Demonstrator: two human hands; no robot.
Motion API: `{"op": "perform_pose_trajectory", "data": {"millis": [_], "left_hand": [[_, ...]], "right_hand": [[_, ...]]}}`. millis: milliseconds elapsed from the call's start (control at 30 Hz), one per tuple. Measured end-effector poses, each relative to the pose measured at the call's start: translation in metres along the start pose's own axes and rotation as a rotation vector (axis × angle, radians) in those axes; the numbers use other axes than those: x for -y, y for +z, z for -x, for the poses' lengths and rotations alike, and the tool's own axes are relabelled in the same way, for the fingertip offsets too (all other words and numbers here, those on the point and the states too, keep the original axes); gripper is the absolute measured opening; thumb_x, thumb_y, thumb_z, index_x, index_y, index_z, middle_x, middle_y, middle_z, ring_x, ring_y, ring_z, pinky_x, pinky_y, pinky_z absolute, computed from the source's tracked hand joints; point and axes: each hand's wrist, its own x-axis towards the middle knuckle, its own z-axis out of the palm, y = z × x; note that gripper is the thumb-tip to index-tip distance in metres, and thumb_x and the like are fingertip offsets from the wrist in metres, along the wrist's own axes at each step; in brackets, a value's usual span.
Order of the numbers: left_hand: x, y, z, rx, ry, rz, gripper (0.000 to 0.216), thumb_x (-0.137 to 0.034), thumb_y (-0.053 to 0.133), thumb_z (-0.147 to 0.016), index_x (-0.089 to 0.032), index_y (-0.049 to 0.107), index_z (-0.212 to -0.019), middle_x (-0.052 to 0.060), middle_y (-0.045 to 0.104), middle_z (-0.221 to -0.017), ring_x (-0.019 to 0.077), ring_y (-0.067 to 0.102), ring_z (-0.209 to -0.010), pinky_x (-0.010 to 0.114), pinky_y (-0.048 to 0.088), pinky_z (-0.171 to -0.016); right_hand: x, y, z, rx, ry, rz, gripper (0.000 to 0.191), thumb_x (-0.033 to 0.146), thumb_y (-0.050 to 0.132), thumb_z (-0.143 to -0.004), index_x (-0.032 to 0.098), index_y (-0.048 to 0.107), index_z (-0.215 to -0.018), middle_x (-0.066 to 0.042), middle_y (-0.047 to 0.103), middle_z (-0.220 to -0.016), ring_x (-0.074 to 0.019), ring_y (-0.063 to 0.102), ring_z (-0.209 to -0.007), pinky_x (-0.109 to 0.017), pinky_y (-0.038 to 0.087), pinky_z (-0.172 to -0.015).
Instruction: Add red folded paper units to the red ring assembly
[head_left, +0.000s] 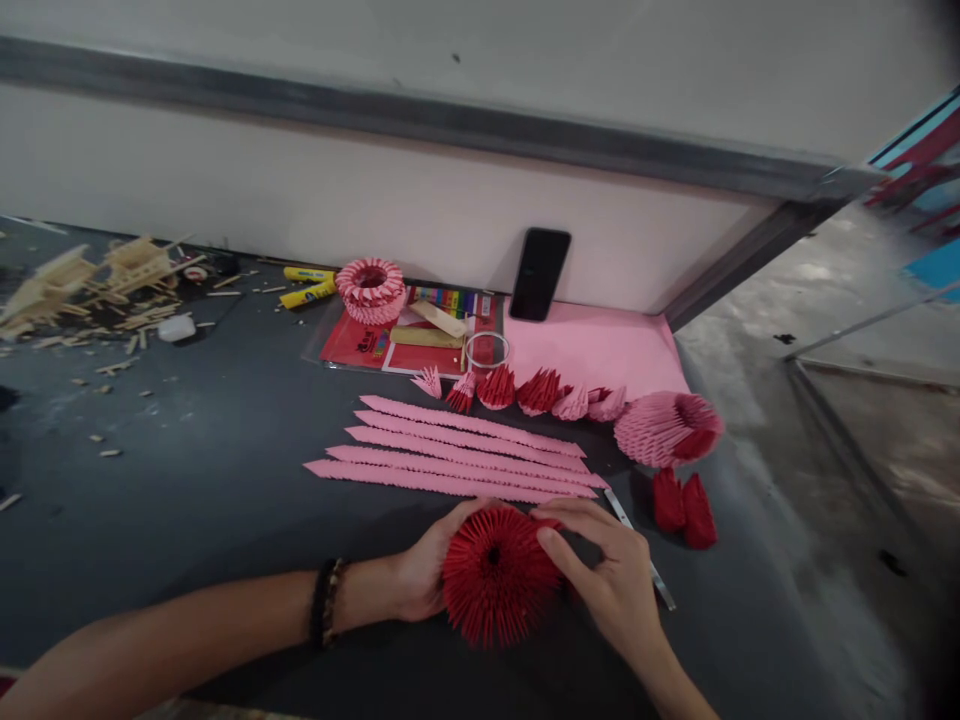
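A round red piece of folded-paper modular origami (491,590), spiky and with a dark hole in its middle, is held low over the dark table. My left hand (426,565) wraps round its left side, with the fingers hidden behind it. At its upper right edge my right hand (611,570) pinches a small red paper part between thumb and fingers; whether that part is joined to the round piece I cannot tell. Several long pink folded-paper strips (465,450) lie just beyond my hands. A metal ruler-like strip (660,580) is partly hidden by my right hand.
Right of my hands are two red paper bundles (684,512) and a pink paper vase-like piece (667,430). Small red and pink paper clusters (538,390) form a row. Behind stand a phone (540,273) and a pink-and-red ring (370,290). Wood scraps (112,290) litter the left.
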Motion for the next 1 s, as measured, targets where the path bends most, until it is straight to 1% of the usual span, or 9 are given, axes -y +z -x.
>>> {"op": "perform_pose_trajectory", "data": {"millis": [67,200,233,333,467,633,800,900,1000], "left_hand": [[0.001,-0.003,-0.001,0.015,0.019,-0.027,0.036,-0.035,0.050,-0.101,-0.015,0.078,-0.090,0.008,0.078,-0.092,0.0210,0.070,-0.092,0.032,0.048,-0.100],[0.003,-0.006,-0.001,0.033,0.027,-0.053,0.037,-0.037,0.050,-0.100,-0.013,0.079,-0.095,0.010,0.079,-0.097,0.0215,0.070,-0.091,0.033,0.050,-0.097],[0.003,-0.006,0.000,0.024,0.020,-0.041,0.037,-0.037,0.052,-0.099,-0.013,0.079,-0.094,0.010,0.078,-0.097,0.0214,0.070,-0.091,0.033,0.050,-0.097],[0.001,-0.004,0.000,0.001,0.008,-0.006,0.037,-0.040,0.053,-0.099,-0.014,0.078,-0.092,0.010,0.079,-0.096,0.0223,0.070,-0.093,0.034,0.049,-0.100],[0.000,-0.003,0.000,0.007,-0.010,0.020,0.038,-0.037,0.050,-0.100,-0.014,0.079,-0.093,0.010,0.079,-0.092,0.0231,0.071,-0.096,0.035,0.047,-0.105],[0.001,-0.005,-0.001,0.013,-0.010,-0.008,0.036,-0.034,0.051,-0.100,-0.013,0.078,-0.091,0.010,0.079,-0.092,0.0226,0.072,-0.097,0.034,0.046,-0.105],[0.001,-0.008,-0.002,0.034,-0.011,0.013,0.047,-0.039,0.042,-0.104,-0.011,0.079,-0.101,0.012,0.080,-0.100,0.0232,0.073,-0.101,0.035,0.048,-0.106],[-0.001,-0.007,-0.001,0.051,-0.068,0.065,0.064,-0.051,0.027,-0.107,-0.011,0.077,-0.112,0.014,0.080,-0.104,0.0255,0.073,-0.107,0.040,0.047,-0.109],[-0.003,-0.004,0.001,0.048,-0.104,0.095,0.076,-0.060,0.018,-0.105,-0.012,0.075,-0.120,0.015,0.079,-0.112,0.0274,0.072,-0.112,0.044,0.046,-0.112]], "right_hand": [[-0.002,-0.003,0.001,-0.017,0.050,-0.065,0.012,0.034,0.076,-0.089,0.032,0.086,-0.095,-0.005,0.081,-0.095,-0.0253,0.075,-0.089,-0.035,0.059,-0.081],[-0.013,-0.020,-0.004,-0.301,0.078,-0.147,0.015,0.033,0.069,-0.094,0.029,0.081,-0.100,-0.008,0.077,-0.107,-0.0255,0.072,-0.098,-0.035,0.057,-0.082],[-0.016,-0.024,-0.006,-0.311,0.063,-0.110,0.016,0.032,0.067,-0.095,0.029,0.081,-0.103,-0.008,0.077,-0.109,-0.0260,0.072,-0.102,-0.036,0.056,-0.085],[-0.017,-0.026,-0.011,-0.073,-0.038,0.088,0.022,0.034,0.063,-0.096,0.030,0.084,-0.092,-0.007,0.080,-0.100,-0.0277,0.071,-0.099,-0.042,0.054,-0.090],[-0.007,-0.009,-0.005,0.007,-0.049,0.089,0.019,0.035,0.074,-0.090,0.031,0.085,-0.104,-0.007,0.082,-0.101,-0.0290,0.073,-0.097,-0.042,0.057,-0.088],[-0.007,-0.003,0.001,-0.031,0.095,-0.088,0.013,0.034,0.075,-0.090,0.028,0.086,-0.090,-0.006,0.081,-0.091,-0.0242,0.075,-0.084,-0.034,0.058,-0.076],[-0.021,-0.010,-0.003,-0.333,0.146,-0.348,0.017,0.036,0.065,-0.097,0.026,0.077,-0.091,-0.006,0.078,-0.100,-0.0216,0.071,-0.084,-0.031,0.052,-0.069],[-0.022,-0.006,-0.005,-0.222,0.254,-0.464,0.022,0.038,0.055,-0.100,0.025,0.069,-0.090,-0.001,0.069,-0.072,-0.0175,0.060,-0.059,-0.028,0.044,-0.053],[-0.015,-0.001,-0.006,-0.105,0.269,-0.362,0.024,0.040,0.064,-0.095,0.021,0.075,-0.088,0.001,0.059,-0.060,-0.0161,0.054,-0.057,-0.027,0.043,-0.055]]}}
